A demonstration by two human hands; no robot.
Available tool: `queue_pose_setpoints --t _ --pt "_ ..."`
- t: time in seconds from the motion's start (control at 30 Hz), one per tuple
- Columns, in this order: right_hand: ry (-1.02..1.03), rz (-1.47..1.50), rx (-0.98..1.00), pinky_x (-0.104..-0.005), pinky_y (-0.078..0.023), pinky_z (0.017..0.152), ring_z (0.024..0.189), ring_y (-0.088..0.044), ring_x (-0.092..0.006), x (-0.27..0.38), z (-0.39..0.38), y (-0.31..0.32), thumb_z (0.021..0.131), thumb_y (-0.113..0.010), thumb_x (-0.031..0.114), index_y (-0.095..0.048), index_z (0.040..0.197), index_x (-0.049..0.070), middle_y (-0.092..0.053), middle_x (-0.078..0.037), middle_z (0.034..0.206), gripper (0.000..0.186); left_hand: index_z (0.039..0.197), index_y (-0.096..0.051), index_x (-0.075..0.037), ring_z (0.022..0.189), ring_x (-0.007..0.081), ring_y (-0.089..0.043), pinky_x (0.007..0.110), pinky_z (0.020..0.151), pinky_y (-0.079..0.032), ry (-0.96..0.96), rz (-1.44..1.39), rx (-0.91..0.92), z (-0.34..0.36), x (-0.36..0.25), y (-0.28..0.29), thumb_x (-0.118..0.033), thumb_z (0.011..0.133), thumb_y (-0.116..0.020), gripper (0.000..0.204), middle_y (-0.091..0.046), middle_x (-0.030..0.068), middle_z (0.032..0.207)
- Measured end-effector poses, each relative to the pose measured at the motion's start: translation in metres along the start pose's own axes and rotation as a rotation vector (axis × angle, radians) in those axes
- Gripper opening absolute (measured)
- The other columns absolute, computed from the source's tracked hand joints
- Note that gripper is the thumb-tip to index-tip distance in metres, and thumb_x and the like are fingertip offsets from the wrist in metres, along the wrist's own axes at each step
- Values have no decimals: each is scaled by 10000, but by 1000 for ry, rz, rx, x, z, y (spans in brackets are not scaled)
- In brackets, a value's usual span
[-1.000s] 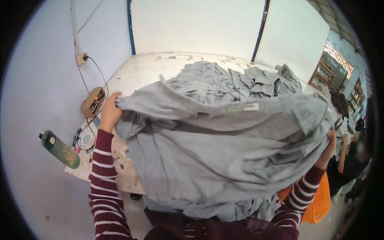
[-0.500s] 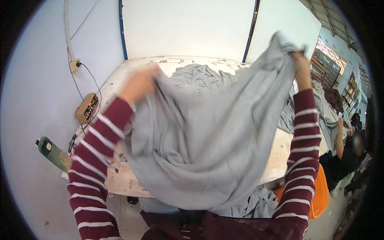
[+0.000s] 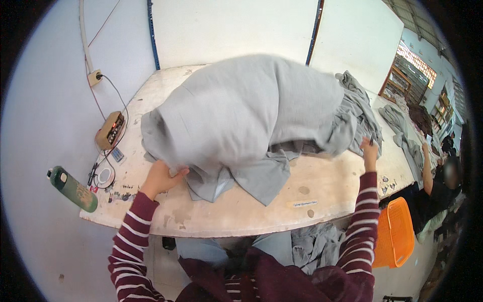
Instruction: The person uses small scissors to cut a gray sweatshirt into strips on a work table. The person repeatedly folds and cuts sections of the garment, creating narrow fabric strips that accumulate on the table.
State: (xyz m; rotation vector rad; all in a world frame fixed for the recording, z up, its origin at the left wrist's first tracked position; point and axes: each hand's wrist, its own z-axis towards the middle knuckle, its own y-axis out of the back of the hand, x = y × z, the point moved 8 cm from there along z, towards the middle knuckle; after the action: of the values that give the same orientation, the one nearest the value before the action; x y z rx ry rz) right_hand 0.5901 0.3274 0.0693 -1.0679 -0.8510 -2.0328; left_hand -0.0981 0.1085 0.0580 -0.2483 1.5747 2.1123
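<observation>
Gripping a small dark tool (image 3: 372, 138), the right hand (image 3: 369, 150) is beside grey cloth (image 3: 236, 108). The left hand (image 3: 161, 179), thumb spread, looks unclenched at the cloth's edge.

plain grey cloth (image 3: 226, 110): ballooned up, edges blurred, loosely spread over pale table (image 3: 241, 219).

Two striped-sleeved hands (image 3: 163, 179) (image 3: 370, 148), one bottle (image 3: 75, 190), one basket (image 3: 401, 234).

left hand (image 3: 163, 178) loose, thumb out — right hand (image 3: 370, 150) curled — both forearms (image 3: 132, 246) extended forward
</observation>
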Motion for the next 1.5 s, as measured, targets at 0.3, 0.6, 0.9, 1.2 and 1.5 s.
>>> queue_pose_setpoints --t 0.3,0.6,0.9,1.2,1.5 --pt "41 312 738 -205 -400 641 708 -520 -46 145 -247 -209 817 -728 200 -681 987 58 -658 16 865 227 1269 -497 -30 793 68 -546 213 677 -445 441 -755 -339 -23 24 -73 -265 941 -570 410 -609 23 939" --pt "201 487 791 -228 -387 599 692 -532 -128 236 -391 -253 684 -742 62 -623 998 18 -578 -67 788 338 1099 -567 3 866 96 -576 236 796 -451 315 -1413 -421 -52 -61 -76 -117 896 -617 240 -628 27 948" --pt "422 409 859 -263 -433 578 652 -561 -183 234 -408 -185 713 -705 -5 -664 925 4 -589 -72 834 216 1326 -415 3 1144 187 -476 302 956 -399 139 -1547 -377 -66 -113 -78 62 813 -560 536 -429 95 1306" --pt "491 208 923 -259 -457 626 704 -594 -195 231 -407 -160 634 -686 -57 -678 1032 9 -603 -104 892 404 1087 -639 -12 842 98 -539 231 753 -449 4 -476 -524 -73 -132 -48 116 788 -533 342 -572 42 985" --pt "626 139 950 -296 -472 576 642 -644 -221 270 -372 -156 726 -763 184 -673 1073 80 -671 -77 753 373 1045 -667 2 791 87 -526 201 689 -406 114 -975 -504 -79 -118 -61 117 785 -551 307 -582 37 894"
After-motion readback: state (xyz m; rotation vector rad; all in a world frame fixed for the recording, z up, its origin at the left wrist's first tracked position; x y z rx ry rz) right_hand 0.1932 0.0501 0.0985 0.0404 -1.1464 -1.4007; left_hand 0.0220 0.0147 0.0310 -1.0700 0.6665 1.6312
